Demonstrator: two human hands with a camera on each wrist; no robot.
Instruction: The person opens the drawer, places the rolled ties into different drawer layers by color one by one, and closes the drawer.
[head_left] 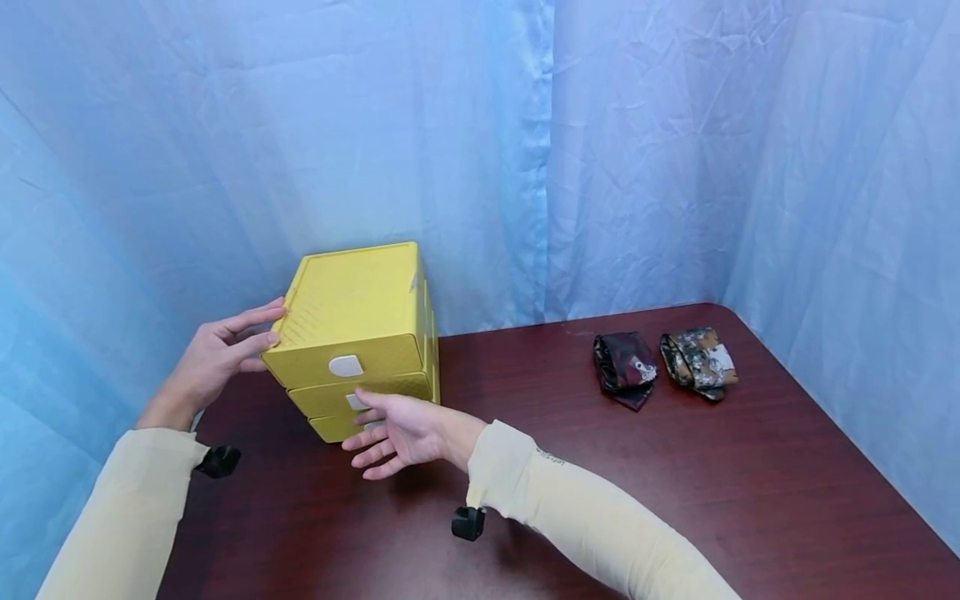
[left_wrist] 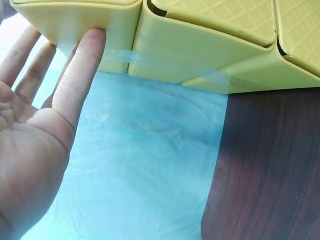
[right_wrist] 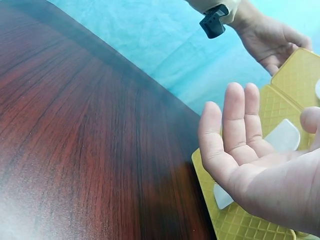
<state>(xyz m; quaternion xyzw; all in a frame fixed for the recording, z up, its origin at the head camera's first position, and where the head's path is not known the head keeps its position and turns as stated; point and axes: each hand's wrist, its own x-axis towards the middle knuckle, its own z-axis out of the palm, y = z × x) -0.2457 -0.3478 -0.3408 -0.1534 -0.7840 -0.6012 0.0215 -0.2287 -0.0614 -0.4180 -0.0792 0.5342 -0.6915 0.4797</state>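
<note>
A yellow three-drawer box point(head_left: 352, 296) stands at the back left of the table, all its drawers closed. My left hand point(head_left: 213, 354) touches the upper left side of the box with straight fingers; in the left wrist view, one fingertip point(left_wrist: 94, 37) lies against its smooth side wall. In front of the lower drawers is my right hand point(head_left: 408, 429), palm turned partly sideways, fingers spread and loosely bent, holding nothing. Its thumb overlaps the white middle handle point(head_left: 355, 402) in the head view. The white top handle point(head_left: 346, 365) shows fully; the bottom handle point(right_wrist: 222, 196) is partly hidden by the right hand.
Two folded patterned cloth items lie at the right of the dark wooden table point(head_left: 570, 467): a maroon one point(head_left: 626, 367) and a camouflage one point(head_left: 697, 362). Light blue curtains point(head_left: 480, 150) hang around the table's back and sides. Clear tape point(left_wrist: 125, 55) crosses the box's side.
</note>
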